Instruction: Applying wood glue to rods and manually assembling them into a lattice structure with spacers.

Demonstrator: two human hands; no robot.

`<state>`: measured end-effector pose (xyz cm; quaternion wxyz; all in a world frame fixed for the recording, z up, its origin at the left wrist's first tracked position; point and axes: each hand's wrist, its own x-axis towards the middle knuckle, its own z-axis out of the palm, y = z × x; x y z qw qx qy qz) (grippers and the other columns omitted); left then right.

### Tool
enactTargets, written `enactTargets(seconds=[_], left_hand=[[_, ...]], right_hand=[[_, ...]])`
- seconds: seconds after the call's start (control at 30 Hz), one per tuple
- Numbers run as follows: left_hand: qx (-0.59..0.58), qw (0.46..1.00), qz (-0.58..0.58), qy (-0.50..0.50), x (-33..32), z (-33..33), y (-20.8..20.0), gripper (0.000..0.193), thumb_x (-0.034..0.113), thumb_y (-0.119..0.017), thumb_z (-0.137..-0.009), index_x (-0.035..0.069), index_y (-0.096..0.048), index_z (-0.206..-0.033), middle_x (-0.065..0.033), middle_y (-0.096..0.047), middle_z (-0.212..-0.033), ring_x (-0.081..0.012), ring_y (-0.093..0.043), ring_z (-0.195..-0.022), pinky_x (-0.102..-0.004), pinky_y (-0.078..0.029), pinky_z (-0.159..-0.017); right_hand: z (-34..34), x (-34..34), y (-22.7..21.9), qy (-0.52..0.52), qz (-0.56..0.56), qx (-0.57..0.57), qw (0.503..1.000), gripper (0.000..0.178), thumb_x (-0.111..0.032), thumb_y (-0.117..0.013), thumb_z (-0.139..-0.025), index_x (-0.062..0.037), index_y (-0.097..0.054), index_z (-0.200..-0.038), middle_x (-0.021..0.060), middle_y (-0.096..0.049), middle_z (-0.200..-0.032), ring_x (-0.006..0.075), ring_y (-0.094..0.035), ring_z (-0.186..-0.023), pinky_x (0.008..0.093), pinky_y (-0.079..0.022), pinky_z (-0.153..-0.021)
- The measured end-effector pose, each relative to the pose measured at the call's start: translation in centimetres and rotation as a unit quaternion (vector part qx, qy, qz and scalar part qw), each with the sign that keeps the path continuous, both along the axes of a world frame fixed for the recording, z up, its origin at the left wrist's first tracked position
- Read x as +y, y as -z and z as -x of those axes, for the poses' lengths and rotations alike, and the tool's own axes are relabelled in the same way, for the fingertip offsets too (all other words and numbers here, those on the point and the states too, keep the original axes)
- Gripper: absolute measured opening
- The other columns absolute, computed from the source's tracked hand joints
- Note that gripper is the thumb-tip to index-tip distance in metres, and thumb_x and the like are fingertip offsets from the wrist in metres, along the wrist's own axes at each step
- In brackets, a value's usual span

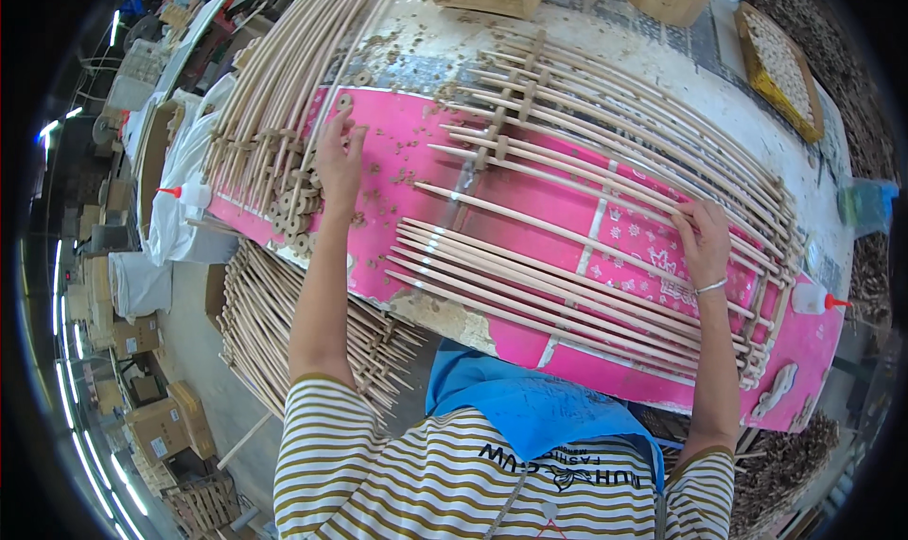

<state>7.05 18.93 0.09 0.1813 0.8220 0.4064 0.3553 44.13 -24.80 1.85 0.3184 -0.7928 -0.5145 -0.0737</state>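
Toward the left of the table, my left hand [339, 162] is raised with its fingers apart, beside a small wooden disc with a hole [345, 100]. Below it lies a heap of similar wooden discs [295, 204]. On the right, my right hand [703, 242] has its fingers closed around a slender wooden rod [605, 175]. Long pale rods with tapered tips [549, 266] lie side by side across the pink tabletop [397, 143]. Some far rods carry wooden discs [501, 148] near their left ends. A row of wooden pieces [780, 294] joins the right ends.
Bundled rods [284, 67] fill the table's far left, and more rods [284, 304] lie stacked below the near edge. Glue bottles with red tips stand left [194, 195] and right [811, 299]. A yellow-sided box of small pieces [780, 67] sits far right.
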Motion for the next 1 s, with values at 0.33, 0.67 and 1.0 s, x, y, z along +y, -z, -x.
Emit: enactTargets(seconds=[0.33,0.67,1.0], left_hand=[[0.263,0.948,-0.156,-0.086,8.4,-1.4,1.5,0.034,0.020,-0.068,-0.095,0.014,-0.071,-0.129,-0.0117,-0.067,-0.121,-0.0350,-0.066,-0.111,-0.0490,-0.054,-0.092],[0.327,0.924,-0.182,-0.075,9.8,-1.6,1.4,0.022,0.022,-0.063,-0.098,0.006,-0.072,-0.109,-0.0157,-0.067,-0.109,-0.0372,-0.067,-0.108,-0.0486,-0.056,-0.089],[0.021,0.988,0.117,0.098,-1.9,-1.5,-0.3,0.030,0.015,-0.073,-0.097,0.003,-0.071,-0.124,-0.0090,-0.075,-0.108,-0.0162,-0.071,-0.091,-0.0306,-0.056,-0.081]], right_hand=[[0.2,-0.6,-0.4,0.004,0.031,-0.004,1.000,0.020,-0.011,-0.076,-0.089,-0.0040,-0.071,-0.107,0.0094,-0.067,-0.102,0.0292,-0.061,-0.099,0.0394,-0.045,-0.089],[3.2,-1.7,-3.6,0.005,-0.015,-0.016,1.000,0.022,-0.007,-0.077,-0.088,-0.0047,-0.074,-0.110,0.0116,-0.069,-0.107,0.0311,-0.064,-0.101,0.0415,-0.048,-0.090],[6.9,-2.1,-1.5,-0.044,0.050,0.076,0.995,0.027,-0.013,-0.080,-0.083,-0.0071,-0.073,-0.108,0.0107,-0.067,-0.105,0.0301,-0.063,-0.100,0.0416,-0.046,-0.083]])
